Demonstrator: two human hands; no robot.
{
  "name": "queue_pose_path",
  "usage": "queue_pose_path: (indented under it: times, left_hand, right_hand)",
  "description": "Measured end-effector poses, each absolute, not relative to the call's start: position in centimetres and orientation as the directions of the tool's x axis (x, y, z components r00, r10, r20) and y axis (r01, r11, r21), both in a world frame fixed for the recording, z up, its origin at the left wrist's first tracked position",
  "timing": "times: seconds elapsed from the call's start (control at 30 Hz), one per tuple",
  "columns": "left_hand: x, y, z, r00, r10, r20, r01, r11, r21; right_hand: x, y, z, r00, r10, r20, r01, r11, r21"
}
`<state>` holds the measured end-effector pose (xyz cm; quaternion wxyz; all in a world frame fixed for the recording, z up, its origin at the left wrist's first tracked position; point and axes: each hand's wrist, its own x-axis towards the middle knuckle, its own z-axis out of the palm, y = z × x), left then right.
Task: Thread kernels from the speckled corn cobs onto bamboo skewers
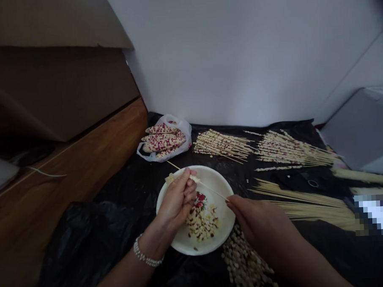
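My left hand [176, 201], with a beaded bracelet on the wrist, is closed around a thin wooden skewer [214, 192] above a white bowl [229, 226]. Pale corn kernels [195, 178] show on the skewer at the fingers. The skewer's far end sticks out past the left hand, near a pale clump whose kind I cannot make out. My right hand [261, 218] pinches the near end between thumb and finger, at the bowl's right rim. Loose cream and dark red kernels [203, 223] lie inside the bowl, partly hidden by the left hand.
Corn cobs [162, 142] sit in a plastic bag [186, 129] behind the bowl. Kernel-threaded skewers lie in a middle pile [220, 143] and a right pile [280, 148]. Bare skewers [308, 206] and scattered pale pieces [244, 259] lie on black plastic [119, 231]. A wall [232, 65] stands behind.
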<state>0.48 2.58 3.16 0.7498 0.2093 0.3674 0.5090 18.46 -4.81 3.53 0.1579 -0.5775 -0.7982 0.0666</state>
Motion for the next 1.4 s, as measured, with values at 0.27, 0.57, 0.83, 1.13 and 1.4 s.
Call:
queue_pose_path:
  times: [0.27,0.57,0.83,1.13,1.4]
  left_hand:
    - [1.3,1.4,2.3,0.232,0.904,-0.359,-0.513,0.428,0.744]
    - [0.4,2.3,2.2,0.305,0.879,-0.366,-0.495,0.475,0.728]
    - [1.2,1.0,1.9,0.343,0.868,-0.358,-0.447,0.486,0.751]
    - [1.9,0.3,1.1,0.399,0.830,-0.390,-0.390,0.539,0.747]
    - [0.7,1.7,1.8,0.273,0.911,-0.308,-0.489,0.407,0.771]
  right_hand:
    - [17.5,-4.9,2.8,-0.274,0.915,0.296,0.905,0.349,-0.243]
    - [18.8,-3.9,3.0,-0.227,0.959,0.172,0.936,0.263,-0.233]
    - [17.7,-4.3,2.8,-0.247,0.954,0.171,0.916,0.288,-0.280]
    - [16.9,-4.1,1.3,-0.230,0.959,0.164,0.898,0.274,-0.345]
    - [17.8,-4.2,2.4,-0.224,0.960,0.166,0.899,0.269,-0.344]
